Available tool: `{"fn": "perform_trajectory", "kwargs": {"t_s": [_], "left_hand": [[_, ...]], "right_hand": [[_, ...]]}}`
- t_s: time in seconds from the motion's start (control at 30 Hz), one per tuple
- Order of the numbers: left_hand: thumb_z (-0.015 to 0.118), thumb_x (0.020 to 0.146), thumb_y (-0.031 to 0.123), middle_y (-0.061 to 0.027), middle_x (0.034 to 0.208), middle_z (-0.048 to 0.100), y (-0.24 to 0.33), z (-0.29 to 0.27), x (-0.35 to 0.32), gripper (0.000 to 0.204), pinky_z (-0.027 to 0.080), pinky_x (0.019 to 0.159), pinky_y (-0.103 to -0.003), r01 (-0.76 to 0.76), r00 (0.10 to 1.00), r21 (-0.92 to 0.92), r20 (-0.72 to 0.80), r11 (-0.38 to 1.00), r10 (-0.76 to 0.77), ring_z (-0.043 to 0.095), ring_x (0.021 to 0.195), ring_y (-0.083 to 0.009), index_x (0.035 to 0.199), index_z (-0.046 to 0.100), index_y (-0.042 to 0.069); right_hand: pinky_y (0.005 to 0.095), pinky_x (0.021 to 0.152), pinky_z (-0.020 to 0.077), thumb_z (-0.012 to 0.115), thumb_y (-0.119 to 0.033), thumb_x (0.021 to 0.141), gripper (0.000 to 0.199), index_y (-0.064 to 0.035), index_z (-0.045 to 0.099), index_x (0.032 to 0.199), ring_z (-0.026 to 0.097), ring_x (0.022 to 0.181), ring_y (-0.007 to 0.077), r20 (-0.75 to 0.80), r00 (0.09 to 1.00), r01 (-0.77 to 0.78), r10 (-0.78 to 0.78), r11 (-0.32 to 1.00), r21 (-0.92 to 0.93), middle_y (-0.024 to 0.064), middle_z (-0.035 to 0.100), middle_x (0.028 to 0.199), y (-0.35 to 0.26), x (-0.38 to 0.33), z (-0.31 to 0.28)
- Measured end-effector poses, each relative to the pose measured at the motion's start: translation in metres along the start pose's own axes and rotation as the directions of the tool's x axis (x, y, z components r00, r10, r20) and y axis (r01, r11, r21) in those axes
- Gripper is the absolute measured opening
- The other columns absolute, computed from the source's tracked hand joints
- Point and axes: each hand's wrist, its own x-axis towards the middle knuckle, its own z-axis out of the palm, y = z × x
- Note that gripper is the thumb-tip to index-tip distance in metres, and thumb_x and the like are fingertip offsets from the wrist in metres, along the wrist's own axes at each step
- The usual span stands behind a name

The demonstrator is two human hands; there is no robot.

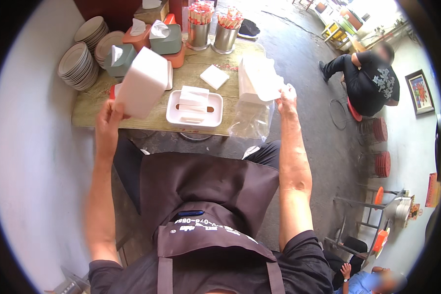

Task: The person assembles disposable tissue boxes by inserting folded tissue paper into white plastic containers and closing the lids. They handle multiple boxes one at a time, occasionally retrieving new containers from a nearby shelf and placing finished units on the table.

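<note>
My left hand [110,115] is closed on the lower corner of a pale tissue box body [144,81], which it holds tilted above the table's left part. On the right, my right hand [287,98] pinches the edge of a white stack of tissues [260,78]. A clear plastic bag [249,120] hangs below that stack at the table's edge. Between my hands lies a white tissue box lid [172,113] with a slot and a tissue [194,96] over it. A folded white tissue [214,77] rests just beyond the lid.
Stacked plates [78,67] stand at the left by the wall. Several coloured tissue boxes [166,40] and two metal cups [199,36] of wrapped chopsticks line the back of the wooden table [95,110]. Another person [370,81] sits at the far right, near red stools [381,164].
</note>
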Motion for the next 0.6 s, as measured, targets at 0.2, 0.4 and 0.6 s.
{"fn": "perform_trajectory", "kwargs": {"t_s": [0.2, 0.4, 0.6], "left_hand": [[0.065, 0.097, 0.025, -0.0086, 0.078, 0.057, -0.008, -0.016, -0.075, 0.026, 0.044, 0.068, -0.034, -0.153, 0.988, 0.474, 0.107, 0.867, 0.115, 0.054, 0.070, -0.0224, 0.087, 0.056, 0.002], [0.075, 0.085, 0.020, -0.0136, 0.082, 0.054, -0.023, 0.012, -0.088, 0.025, 0.045, 0.067, -0.044, -0.397, 0.910, 0.496, 0.325, 0.772, 0.259, 0.054, 0.077, -0.0343, 0.088, 0.056, 0.005], [0.077, 0.081, 0.024, -0.0140, 0.084, 0.054, -0.008, 0.067, -0.094, 0.030, 0.046, 0.073, -0.045, -0.474, 0.847, 0.383, 0.443, 0.793, 0.293, 0.055, 0.081, -0.0346, 0.091, 0.056, 0.006]], "right_hand": [[0.0460, 0.092, 0.0498, 0.058, -0.010, 0.089, 0.073, -0.0052, 0.024, 0.153, 0.057, 0.113, 0.0252, 0.076, 0.997, 0.046, -0.032, 0.981, -0.189, 0.0141, 0.052, 0.131, -0.013, -0.023, 0.008], [0.0414, 0.090, 0.0522, 0.065, -0.017, 0.089, 0.066, 0.0010, 0.036, 0.146, 0.060, 0.113, 0.0265, 0.183, 0.826, 0.475, -0.532, 0.486, -0.734, 0.0164, 0.060, 0.122, 0.012, 0.006, -0.027], [0.0375, 0.085, 0.0553, 0.064, -0.029, 0.096, 0.068, -0.0060, 0.031, 0.151, 0.062, 0.106, 0.0223, 0.715, 0.663, -0.118, 0.220, 0.974, -0.191, 0.0154, 0.054, 0.133, -0.040, -0.202, 0.031]]}}
